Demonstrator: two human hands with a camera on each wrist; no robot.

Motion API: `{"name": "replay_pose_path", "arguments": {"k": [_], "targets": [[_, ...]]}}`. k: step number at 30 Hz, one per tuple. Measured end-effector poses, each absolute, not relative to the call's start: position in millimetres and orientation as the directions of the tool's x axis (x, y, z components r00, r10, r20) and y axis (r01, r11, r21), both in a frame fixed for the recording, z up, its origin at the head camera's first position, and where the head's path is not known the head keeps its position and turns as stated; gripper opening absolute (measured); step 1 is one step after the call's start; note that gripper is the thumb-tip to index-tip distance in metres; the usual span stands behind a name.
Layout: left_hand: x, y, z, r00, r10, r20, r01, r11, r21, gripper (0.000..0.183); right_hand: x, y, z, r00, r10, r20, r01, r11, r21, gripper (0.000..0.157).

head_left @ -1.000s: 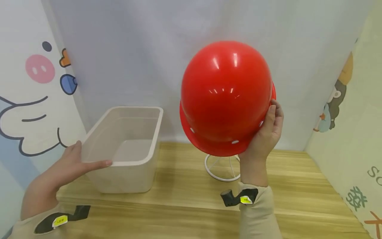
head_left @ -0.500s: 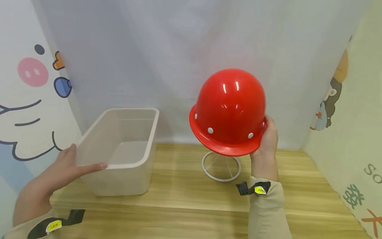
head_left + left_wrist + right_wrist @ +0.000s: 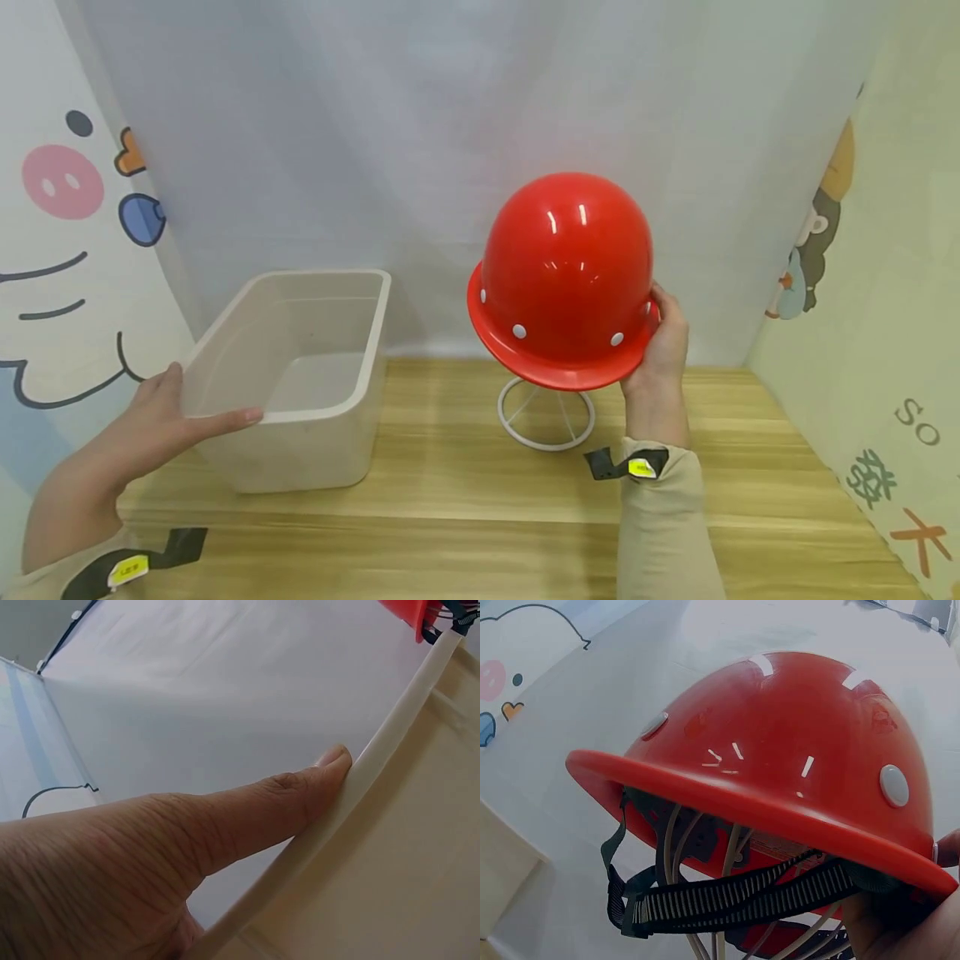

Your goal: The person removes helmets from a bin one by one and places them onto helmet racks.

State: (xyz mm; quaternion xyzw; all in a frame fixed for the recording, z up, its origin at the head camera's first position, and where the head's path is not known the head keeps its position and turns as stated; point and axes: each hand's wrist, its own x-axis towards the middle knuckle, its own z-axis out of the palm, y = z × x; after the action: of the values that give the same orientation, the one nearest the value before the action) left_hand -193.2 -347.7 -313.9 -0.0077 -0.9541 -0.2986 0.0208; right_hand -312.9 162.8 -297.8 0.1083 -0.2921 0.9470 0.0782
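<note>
A red hard hat (image 3: 567, 267) is held up, brim tilted down to the right, above a white wire stand (image 3: 546, 448). My right hand (image 3: 663, 346) grips its brim on the right side, the thumb outside and the other fingers mostly hidden beneath. In the right wrist view, a black chin strap (image 3: 742, 901) hangs under the brim, and pale stand wires (image 3: 731, 862) reach up inside the shell. My left hand (image 3: 153, 425) rests at the near left corner of a beige plastic bin (image 3: 300, 454), its straight thumb (image 3: 262, 806) along the rim.
The wooden table (image 3: 465, 550) spreads under the bin and the stand. A pale curtain (image 3: 420, 125) closes off the back. Printed panels stand at the left (image 3: 90, 317) and right (image 3: 847, 333).
My right hand has lowered the hard hat towards the stand, and its brim shows more fully. My left hand stays at the bin's corner. The head view has shifted slightly right.
</note>
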Motion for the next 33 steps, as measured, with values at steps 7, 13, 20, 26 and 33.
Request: {"name": "replay_pose_path", "arguments": {"k": [7, 13, 20, 26, 33], "targets": [[-193.8, -347.6, -314.5, -0.999, -0.002, 0.048, 0.027, 0.814, 0.581, 0.100, -308.2, 165.8, -296.0, -0.963, 0.101, 0.251, -0.238, -0.756, -0.610, 0.027], [-195.1, -348.0, -315.4, -0.998, 0.018, 0.062, 0.052, 0.797, 0.602, 0.099, -308.8, 167.8, -296.8, -0.964, 0.139, 0.224, -0.256, -0.705, -0.662, 0.026], [-195.0, -347.9, -317.2, -0.997, 0.020, 0.070, 0.059, 0.787, 0.615, 0.098, -310.5, 170.4, -300.5, -0.944, 0.229, 0.236, -0.327, -0.571, -0.753, 0.022], [-194.4, -347.8, -317.2, -0.998, 0.011, 0.061, 0.047, 0.788, 0.614, 0.098, -308.7, 176.6, -302.4, -0.937, 0.260, 0.232, -0.334, -0.479, -0.812, 0.027], [-192.3, -348.1, -315.3, -1.000, -0.014, 0.018, -0.001, 0.811, 0.585, 0.106, -305.5, 180.5, -301.2, -0.936, 0.253, 0.243, -0.341, -0.492, -0.801, 0.027]]}}
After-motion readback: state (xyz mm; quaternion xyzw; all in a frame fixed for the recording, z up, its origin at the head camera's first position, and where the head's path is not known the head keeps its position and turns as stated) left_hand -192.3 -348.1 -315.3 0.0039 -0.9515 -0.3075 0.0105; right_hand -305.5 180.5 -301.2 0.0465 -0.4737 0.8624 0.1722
